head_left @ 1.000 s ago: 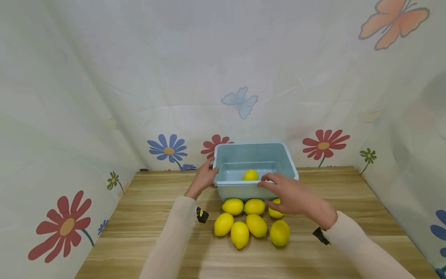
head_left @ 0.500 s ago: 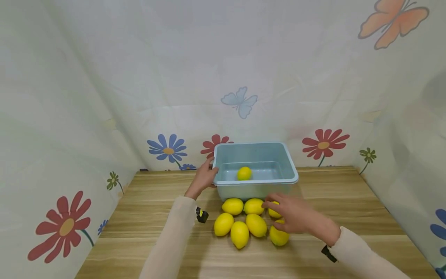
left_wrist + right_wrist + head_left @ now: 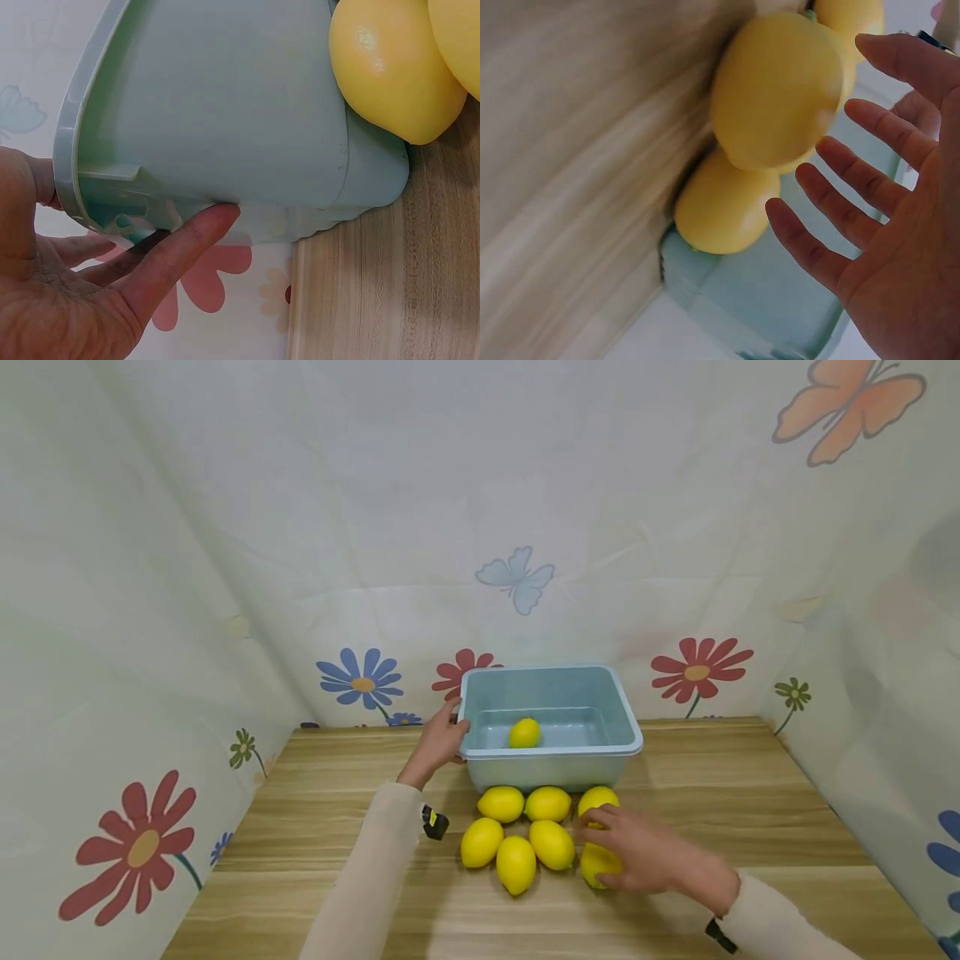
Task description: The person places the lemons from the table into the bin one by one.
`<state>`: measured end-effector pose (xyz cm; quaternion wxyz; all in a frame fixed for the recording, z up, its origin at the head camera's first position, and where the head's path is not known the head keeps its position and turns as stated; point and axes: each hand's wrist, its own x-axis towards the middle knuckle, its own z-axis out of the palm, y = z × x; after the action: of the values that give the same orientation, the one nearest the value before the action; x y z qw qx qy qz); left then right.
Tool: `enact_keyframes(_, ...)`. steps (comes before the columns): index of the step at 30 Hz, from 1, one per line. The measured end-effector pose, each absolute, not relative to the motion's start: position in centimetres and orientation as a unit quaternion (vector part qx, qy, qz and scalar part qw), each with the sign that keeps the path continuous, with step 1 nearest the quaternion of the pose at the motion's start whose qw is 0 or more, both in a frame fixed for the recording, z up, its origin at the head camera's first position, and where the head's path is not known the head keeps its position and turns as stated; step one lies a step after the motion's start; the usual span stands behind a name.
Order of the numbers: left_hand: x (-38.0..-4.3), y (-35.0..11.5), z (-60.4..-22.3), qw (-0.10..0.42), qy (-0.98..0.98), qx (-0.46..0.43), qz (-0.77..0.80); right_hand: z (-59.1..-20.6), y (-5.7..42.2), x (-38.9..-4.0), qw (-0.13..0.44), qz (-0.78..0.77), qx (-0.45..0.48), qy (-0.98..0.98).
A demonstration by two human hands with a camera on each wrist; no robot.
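Observation:
A light blue plastic basin (image 3: 547,770) stands at the back of the table with one lemon (image 3: 524,733) inside it. My left hand (image 3: 437,745) holds the basin's left rim, thumb over the edge and fingers against the outer wall in the left wrist view. Over the right-hand lemons hovers my right hand (image 3: 637,850), its fingers spread. It partly covers the nearest lemon (image 3: 597,865) and the front of another lemon (image 3: 598,802) behind. In the right wrist view, the large lemon (image 3: 776,90) lies before the fingertips, with nothing gripped.
Several more lemons lie in front of the basin, among them a front lemon (image 3: 517,865) and a left lemon (image 3: 482,842). The wooden table (image 3: 315,827) meets a flower-printed curtain (image 3: 405,527) at the back and sides.
My right hand has drawn back from the basin's front rim to the right-hand lemons. The lemon inside the basin has rolled slightly left. My left hand stays in place.

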<state>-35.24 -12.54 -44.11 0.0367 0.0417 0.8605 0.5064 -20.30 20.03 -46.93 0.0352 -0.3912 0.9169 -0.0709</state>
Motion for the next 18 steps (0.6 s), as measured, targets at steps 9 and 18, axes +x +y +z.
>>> enact_keyframes(9,-35.2,-12.5,-44.0,0.037,0.859,0.040,0.510,-48.8,20.1,-20.1,0.039,-0.061,-0.409,0.910)
enact_keyframes(18,-35.0,-12.5,-43.7,0.042,0.861,0.039,0.505,-50.2,20.0,-20.1,0.041,-0.060,-0.416,0.907)
